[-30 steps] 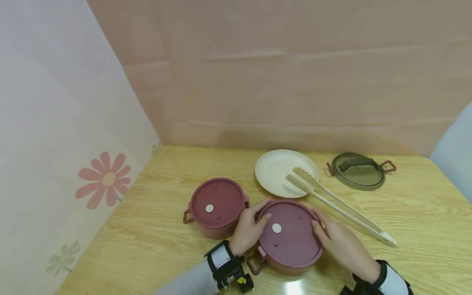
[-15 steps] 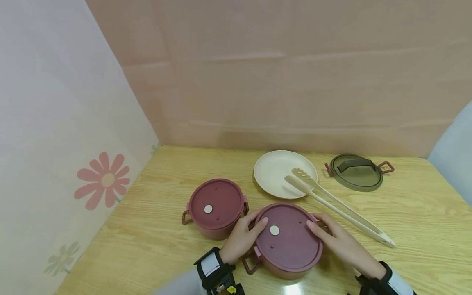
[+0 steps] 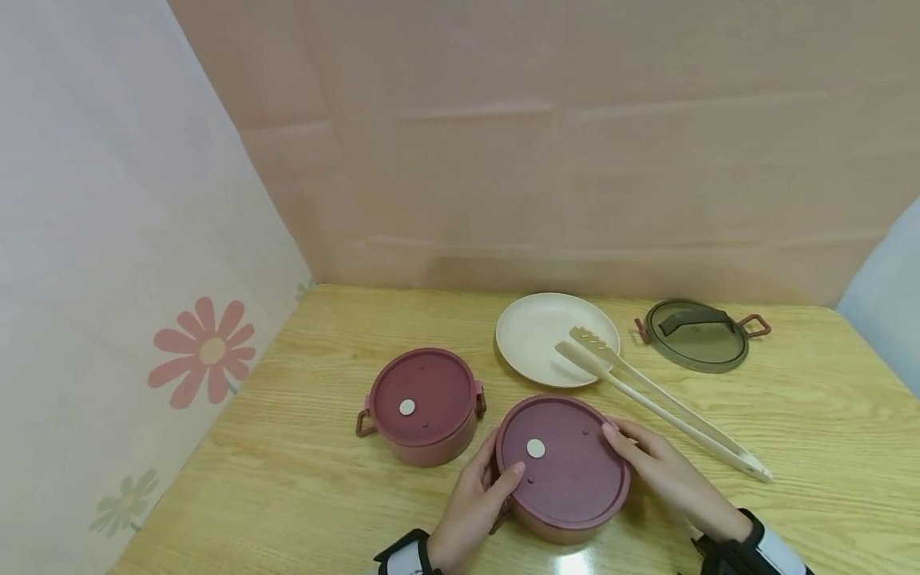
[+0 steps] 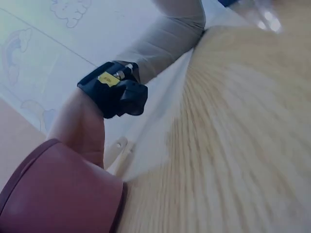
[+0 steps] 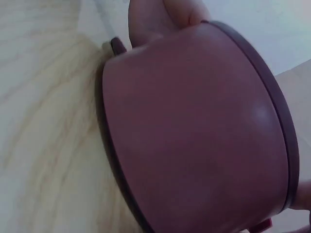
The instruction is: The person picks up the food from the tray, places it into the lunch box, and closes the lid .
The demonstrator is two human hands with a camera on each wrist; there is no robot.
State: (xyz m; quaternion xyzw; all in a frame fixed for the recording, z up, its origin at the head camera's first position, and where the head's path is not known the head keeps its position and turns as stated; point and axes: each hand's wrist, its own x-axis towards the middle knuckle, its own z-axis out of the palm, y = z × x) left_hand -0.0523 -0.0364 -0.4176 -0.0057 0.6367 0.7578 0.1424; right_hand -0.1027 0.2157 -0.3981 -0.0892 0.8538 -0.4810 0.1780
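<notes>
A purplish-red round pot (image 3: 564,467) with a flat lid stands on the table, a pale round dot on its lid. My left hand (image 3: 470,507) holds its left side, thumb on the lid's edge and fingers against the wall, covering most of the near side handle. On the opposite side my right hand (image 3: 661,471) grips the rim, its thumb on the lid; that side's handle is hidden in the head view. In the right wrist view the pot's wall (image 5: 194,126) fills the middle. A similar lidded pot (image 3: 424,407) sits to the left, apart from my hands.
Behind the held pot lies a cream plate (image 3: 532,335), with long beige tongs (image 3: 668,407) resting across its edge. A dark green lid (image 3: 697,351) with a black grip and reddish side loops is at the back right. Walls border the wooden table (image 3: 287,463).
My left hand has slid toward me along the pot's left side, over its near handle. The held pot has shifted slightly toward me. My right hand keeps its hold on the right rim.
</notes>
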